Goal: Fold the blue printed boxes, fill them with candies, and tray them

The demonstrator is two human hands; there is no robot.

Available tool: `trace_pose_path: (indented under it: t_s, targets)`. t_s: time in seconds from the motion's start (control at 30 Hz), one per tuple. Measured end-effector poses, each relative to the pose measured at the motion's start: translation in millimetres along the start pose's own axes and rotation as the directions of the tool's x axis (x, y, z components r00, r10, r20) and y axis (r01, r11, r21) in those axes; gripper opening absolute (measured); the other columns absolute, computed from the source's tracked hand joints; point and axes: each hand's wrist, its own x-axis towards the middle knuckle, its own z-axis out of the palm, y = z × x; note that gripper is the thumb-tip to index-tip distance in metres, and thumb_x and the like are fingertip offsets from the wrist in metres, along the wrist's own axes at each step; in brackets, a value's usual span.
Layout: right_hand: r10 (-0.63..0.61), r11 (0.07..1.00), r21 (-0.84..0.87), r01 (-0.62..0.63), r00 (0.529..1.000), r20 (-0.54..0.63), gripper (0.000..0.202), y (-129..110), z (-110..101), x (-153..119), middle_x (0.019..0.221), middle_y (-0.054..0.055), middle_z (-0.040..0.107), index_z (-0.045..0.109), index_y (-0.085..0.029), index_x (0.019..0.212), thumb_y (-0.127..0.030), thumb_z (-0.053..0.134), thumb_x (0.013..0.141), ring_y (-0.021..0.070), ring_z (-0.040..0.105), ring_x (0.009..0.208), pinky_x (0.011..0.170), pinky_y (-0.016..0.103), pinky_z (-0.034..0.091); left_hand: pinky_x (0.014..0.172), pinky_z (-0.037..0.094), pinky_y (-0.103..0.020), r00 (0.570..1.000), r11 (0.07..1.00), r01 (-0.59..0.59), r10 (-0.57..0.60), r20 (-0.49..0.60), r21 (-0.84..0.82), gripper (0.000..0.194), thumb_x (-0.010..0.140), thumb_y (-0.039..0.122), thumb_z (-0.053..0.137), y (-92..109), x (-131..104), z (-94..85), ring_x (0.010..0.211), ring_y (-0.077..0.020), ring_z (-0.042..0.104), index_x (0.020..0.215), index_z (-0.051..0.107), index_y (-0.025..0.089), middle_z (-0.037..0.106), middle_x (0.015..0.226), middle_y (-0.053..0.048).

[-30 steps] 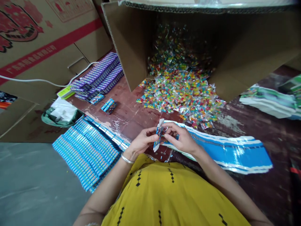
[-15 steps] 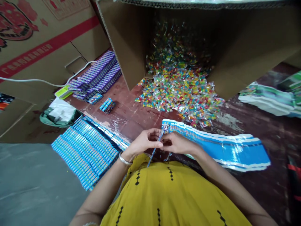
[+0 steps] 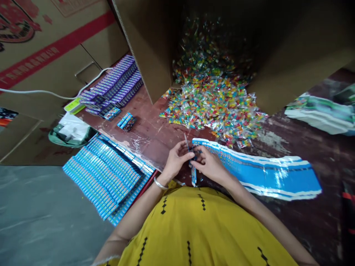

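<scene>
Between both hands, just above my lap, is a narrow blue printed candy box (image 3: 193, 176), held edge-on with a thin flap pointing up. My left hand (image 3: 177, 159) pinches its left side between thumb and fingers. On the other side, my right hand (image 3: 208, 161) has its bent fingers and thumb closed round the box. The fingers hide much of it. Beside my right hand, a fanned row of flat blue box blanks (image 3: 277, 176) runs off to the right. Left of my left hand lie many finished blue boxes (image 3: 102, 177) in tight rows.
A large open carton (image 3: 155, 48) lies ahead, spilling clear candy packets (image 3: 213, 107) onto the red table (image 3: 155, 136). Purple boxes (image 3: 119, 85), two small blue boxes (image 3: 127, 122), a green bag (image 3: 72, 133) and a white cable (image 3: 39, 91) are at left. Green-white sheets (image 3: 318, 114) lie right.
The flat piece in my hands has turned from slanting edge-on to a narrow, opened-up box shape. My left hand has shifted slightly right and up.
</scene>
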Motion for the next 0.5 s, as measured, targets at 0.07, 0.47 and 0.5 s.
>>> trace_pose_path:
  t_s: [0.07, 0.47, 0.5]
  targets:
    - [-0.010, 0.992, -0.123, 0.010, 1.000, 0.004, 0.037, 0.4, -9.3, -2.1, 0.066, -0.005, 0.059, 0.052, -0.024, 0.119, -0.028, 0.061, 0.083, 0.0136, 0.055, 0.056, 0.053, 0.025, 0.036, 0.100, 0.044, -0.034, 0.998, 0.999, -0.055, 0.054, -0.023, -0.002, 0.049, 0.069, 0.024, 0.082, 8.4, 1.9, -7.2, 0.110, -0.0209, 0.062, 0.114, 0.064, 0.018, 0.067, 0.119, -0.008]
    - [-0.297, 0.955, 0.051, 0.293, 0.949, 0.106, 0.048, -46.1, -36.7, -3.3, 0.071, -0.004, 0.055, 0.051, -0.029, 0.133, -0.021, 0.057, 0.086, 0.0124, 0.052, 0.061, 0.059, 0.024, 0.041, 0.086, 0.048, -0.030, 0.930, 0.977, 0.197, -0.161, 0.331, -0.081, 0.052, 0.065, 0.040, 0.083, 40.4, -10.0, -11.6, 0.090, -0.0198, 0.066, 0.110, 0.071, 0.016, 0.072, 0.102, -0.007]
    - [-0.285, 0.957, 0.095, 0.274, 0.948, 0.139, 0.042, -46.6, -39.6, -1.5, 0.068, -0.004, 0.055, 0.054, -0.027, 0.127, -0.022, 0.058, 0.086, 0.0122, 0.052, 0.059, 0.056, 0.024, 0.040, 0.086, 0.047, -0.029, 0.917, 0.980, 0.197, -0.171, 0.361, -0.037, 0.052, 0.066, 0.040, 0.083, 43.1, -11.1, -12.0, 0.091, -0.0195, 0.065, 0.111, 0.070, 0.017, 0.071, 0.102, -0.006]
